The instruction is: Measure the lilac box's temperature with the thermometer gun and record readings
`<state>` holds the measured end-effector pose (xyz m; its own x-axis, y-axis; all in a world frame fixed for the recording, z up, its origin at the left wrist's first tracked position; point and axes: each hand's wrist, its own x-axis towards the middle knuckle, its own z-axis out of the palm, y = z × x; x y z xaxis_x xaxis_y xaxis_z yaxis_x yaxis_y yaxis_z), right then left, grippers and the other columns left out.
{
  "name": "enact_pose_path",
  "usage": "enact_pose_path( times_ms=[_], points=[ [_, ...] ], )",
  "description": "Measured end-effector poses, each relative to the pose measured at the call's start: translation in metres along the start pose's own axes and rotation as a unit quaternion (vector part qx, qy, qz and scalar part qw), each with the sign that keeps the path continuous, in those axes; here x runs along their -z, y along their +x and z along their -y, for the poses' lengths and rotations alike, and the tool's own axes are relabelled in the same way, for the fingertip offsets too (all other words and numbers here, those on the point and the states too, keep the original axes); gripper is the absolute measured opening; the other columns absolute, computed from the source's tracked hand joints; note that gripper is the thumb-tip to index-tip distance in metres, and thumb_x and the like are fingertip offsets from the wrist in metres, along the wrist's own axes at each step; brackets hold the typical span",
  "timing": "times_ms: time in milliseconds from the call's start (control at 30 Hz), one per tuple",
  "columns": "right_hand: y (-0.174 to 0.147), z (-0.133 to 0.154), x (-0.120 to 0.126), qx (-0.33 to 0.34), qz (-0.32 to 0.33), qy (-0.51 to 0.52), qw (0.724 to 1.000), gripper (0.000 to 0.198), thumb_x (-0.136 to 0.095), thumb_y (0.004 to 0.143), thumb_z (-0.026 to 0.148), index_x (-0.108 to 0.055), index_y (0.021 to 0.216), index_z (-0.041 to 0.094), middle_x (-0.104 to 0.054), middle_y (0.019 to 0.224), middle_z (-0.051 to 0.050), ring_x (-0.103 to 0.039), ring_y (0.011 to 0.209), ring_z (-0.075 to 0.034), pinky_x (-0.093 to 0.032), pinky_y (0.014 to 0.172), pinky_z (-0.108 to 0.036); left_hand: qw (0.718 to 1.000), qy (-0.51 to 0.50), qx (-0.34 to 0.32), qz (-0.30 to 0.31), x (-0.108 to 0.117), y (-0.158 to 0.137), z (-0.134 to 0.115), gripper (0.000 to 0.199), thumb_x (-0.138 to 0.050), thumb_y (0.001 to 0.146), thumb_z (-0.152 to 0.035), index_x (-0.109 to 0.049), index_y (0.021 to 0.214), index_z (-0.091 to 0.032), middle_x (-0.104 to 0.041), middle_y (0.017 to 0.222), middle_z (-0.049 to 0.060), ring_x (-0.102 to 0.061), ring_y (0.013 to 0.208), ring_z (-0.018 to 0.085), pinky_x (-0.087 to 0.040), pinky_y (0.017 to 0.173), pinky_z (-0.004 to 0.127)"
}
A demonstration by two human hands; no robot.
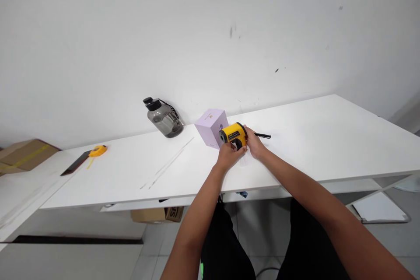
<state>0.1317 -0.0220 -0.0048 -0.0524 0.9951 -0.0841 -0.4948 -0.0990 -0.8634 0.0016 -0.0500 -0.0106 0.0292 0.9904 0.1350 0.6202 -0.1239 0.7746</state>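
Note:
Both hands are together over the white table, holding a yellow and black pistol-shaped infrared thermometer (234, 133) with its round nose toward the left. My left hand (227, 155) is closed at the underside, its fingers near the trigger and handle. Around the back and the grip side, my right hand (255, 143) is closed too; some of its fingers are hidden. Just behind the thermometer stands a lilac box (207, 129), partly covered by it. A black pen (263, 136) lies beside my right hand.
A grey transparent water bottle (167, 120) stands near the wall. Farther left are a yellow tape measure (97, 151), a dark flat object (76, 162) and a cardboard box (28, 155). Below the table (311, 148) are another carton (154, 215) and a white pad (380, 206).

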Motion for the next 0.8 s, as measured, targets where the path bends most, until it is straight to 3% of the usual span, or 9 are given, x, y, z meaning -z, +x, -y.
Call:
enact_pose_path(
  times_ms=[500, 800],
  points=[
    [-0.013, 0.012, -0.007, 0.004, 0.018, -0.025, 1.000, 0.044, -0.061, 0.080, 0.069, -0.055, 0.078, 0.025, -0.063, 0.064, 0.001, -0.061, 0.063, -0.020, -0.047, 0.059, -0.034, 0.999, 0.001, -0.038, 0.011, -0.004, 0.002, 0.009, 0.032, -0.074, 0.074, -0.047, -0.066, 0.086, -0.019, -0.061, 0.068, 0.000, -0.058, 0.063, 0.015, -0.047, 0.061, 0.028],
    [-0.006, 0.006, -0.003, 0.016, -0.004, -0.023, 1.000, 0.044, -0.064, 0.076, 0.067, -0.056, 0.078, 0.024, -0.062, 0.067, 0.002, -0.059, 0.066, -0.018, -0.046, 0.059, -0.031, 0.999, 0.006, -0.047, 0.013, -0.002, 0.001, 0.007, 0.034, -0.074, 0.074, -0.047, -0.066, 0.089, -0.018, -0.062, 0.069, 0.000, -0.059, 0.063, 0.015, -0.046, 0.058, 0.028]
  ],
)
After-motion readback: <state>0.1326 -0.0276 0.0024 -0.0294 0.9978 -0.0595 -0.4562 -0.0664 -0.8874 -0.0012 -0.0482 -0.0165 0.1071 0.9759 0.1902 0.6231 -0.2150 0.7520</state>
